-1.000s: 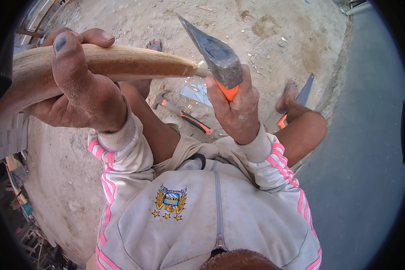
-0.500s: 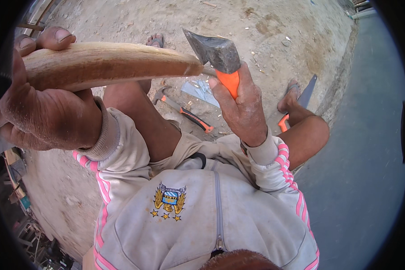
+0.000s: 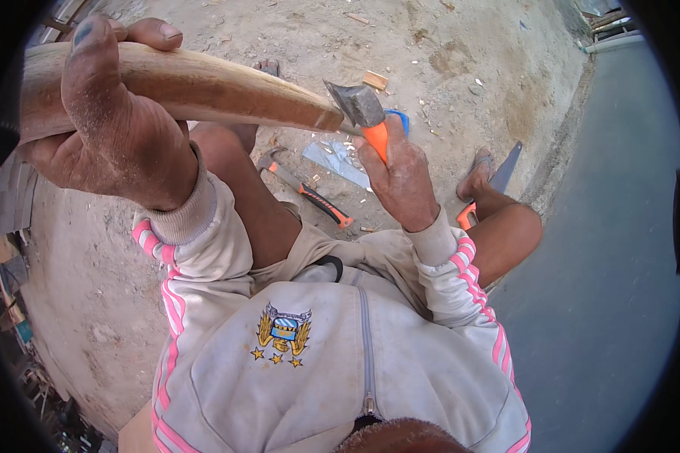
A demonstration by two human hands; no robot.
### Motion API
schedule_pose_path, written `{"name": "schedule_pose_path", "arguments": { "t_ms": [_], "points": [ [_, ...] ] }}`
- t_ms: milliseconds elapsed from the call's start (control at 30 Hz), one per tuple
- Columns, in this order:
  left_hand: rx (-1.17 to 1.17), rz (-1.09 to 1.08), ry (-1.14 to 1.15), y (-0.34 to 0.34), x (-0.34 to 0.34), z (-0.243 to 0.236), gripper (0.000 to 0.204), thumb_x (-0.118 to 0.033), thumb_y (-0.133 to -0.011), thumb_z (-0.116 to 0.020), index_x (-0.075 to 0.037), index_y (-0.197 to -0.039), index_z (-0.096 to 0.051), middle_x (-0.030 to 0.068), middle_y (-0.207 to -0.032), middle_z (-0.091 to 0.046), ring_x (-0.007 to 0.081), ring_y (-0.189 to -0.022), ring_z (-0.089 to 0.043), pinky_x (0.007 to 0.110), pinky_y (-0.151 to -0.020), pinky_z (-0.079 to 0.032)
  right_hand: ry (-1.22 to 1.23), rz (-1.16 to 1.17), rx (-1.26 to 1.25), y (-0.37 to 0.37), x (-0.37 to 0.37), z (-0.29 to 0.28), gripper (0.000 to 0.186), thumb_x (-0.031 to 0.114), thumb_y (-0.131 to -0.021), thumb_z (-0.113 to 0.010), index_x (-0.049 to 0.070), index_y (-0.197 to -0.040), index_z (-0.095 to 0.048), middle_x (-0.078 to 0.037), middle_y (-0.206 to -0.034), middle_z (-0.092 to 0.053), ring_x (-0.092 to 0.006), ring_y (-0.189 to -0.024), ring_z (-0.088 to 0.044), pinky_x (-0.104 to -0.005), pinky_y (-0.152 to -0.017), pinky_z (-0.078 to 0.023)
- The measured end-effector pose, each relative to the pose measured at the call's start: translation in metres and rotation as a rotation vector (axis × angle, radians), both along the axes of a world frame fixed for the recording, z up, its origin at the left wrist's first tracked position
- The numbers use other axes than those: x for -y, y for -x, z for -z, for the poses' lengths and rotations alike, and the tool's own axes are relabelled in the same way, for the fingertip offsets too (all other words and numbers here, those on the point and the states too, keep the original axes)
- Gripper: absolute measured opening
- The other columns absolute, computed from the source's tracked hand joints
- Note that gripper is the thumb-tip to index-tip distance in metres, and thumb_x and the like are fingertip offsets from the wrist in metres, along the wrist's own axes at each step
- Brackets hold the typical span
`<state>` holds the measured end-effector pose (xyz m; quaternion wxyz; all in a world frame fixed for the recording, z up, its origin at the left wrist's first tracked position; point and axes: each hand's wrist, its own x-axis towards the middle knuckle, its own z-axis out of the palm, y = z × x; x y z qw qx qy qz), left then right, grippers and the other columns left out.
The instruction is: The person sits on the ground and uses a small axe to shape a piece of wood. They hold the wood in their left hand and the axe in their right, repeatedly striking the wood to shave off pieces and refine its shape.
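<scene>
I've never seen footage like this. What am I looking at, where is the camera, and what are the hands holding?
There is no machine here. A wide-angle camera on a person's head looks down at their own hands, so edges bend. The left hand grips a long curved piece of wood. The right hand holds a small hatchet with an orange handle, its head at the wood's tip. On the sandy ground lie a hammer, a saw and wood chips. The person sits with knees bent.
</scene>
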<state>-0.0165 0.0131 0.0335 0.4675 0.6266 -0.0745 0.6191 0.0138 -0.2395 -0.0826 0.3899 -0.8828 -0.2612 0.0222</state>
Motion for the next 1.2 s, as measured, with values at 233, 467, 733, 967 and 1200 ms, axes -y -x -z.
{"name": "schedule_pose_path", "arguments": {
  "t_ms": [233,467,733,967,1200],
  "points": [
    [-0.036,-0.009,-0.081,-0.002,-0.003,0.001,0.027,-0.003,-0.080,-0.073,0.003,-0.099,-0.055,0.0186,-0.075,-0.064,0.0276,-0.054,-0.067,0.035,-0.047,-0.061,-0.495,0.113,-0.085,0.017,-0.006,-0.053,0.030,0.009,-0.094,-0.069,0.000,-0.115,-0.049,-0.015,-0.077,-0.065,-0.0321,-0.067,-0.069,-0.0400,-0.059,-0.052],
    [0.048,-0.015,0.059,-0.011,0.024,0.004,0.035,0.000,-0.080,-0.073,0.003,-0.107,-0.049,0.0174,-0.076,-0.063,0.0251,-0.053,-0.065,0.033,-0.047,-0.061,-0.141,0.021,-0.120,0.005,-0.016,0.008,0.031,0.013,-0.097,-0.065,-0.001,-0.120,-0.050,-0.021,-0.088,-0.064,-0.0378,-0.074,-0.066,-0.0416,-0.068,-0.051],
    [0.038,0.033,0.031,-0.016,0.023,0.007,0.042,0.002,-0.081,-0.072,0.001,-0.113,-0.045,0.0146,-0.077,-0.061,0.0235,-0.053,-0.064,0.033,-0.049,-0.061,-0.446,0.059,0.048,0.012,-0.023,-0.028,0.026,0.012,-0.095,-0.066,0.000,-0.110,-0.049,-0.018,-0.075,-0.063,-0.0369,-0.063,-0.066,-0.0431,-0.057,-0.050],
    [-0.081,-0.051,0.016,-0.009,0.011,0.012,0.036,0.002,-0.081,-0.072,0.004,-0.110,-0.050,0.0166,-0.074,-0.064,0.0234,-0.055,-0.068,0.033,-0.051,-0.061,-0.213,0.066,-0.163,0.005,-0.005,0.022,0.031,0.021,-0.099,-0.061,-0.001,-0.116,-0.048,-0.024,-0.078,-0.062,-0.0398,-0.071,-0.066,-0.0450,-0.060,-0.049],
    [-0.015,-0.122,0.001,-0.017,0.016,0.011,0.037,0.001,-0.083,-0.073,0.006,-0.109,-0.047,0.0161,-0.073,-0.065,0.0225,-0.056,-0.069,0.031,-0.053,-0.062,-0.387,0.071,0.122,0.014,-0.020,-0.011,0.027,0.016,-0.098,-0.064,0.001,-0.114,-0.047,-0.020,-0.075,-0.062,-0.0355,-0.065,-0.067,-0.0443,-0.058,-0.049]
  ]
}}
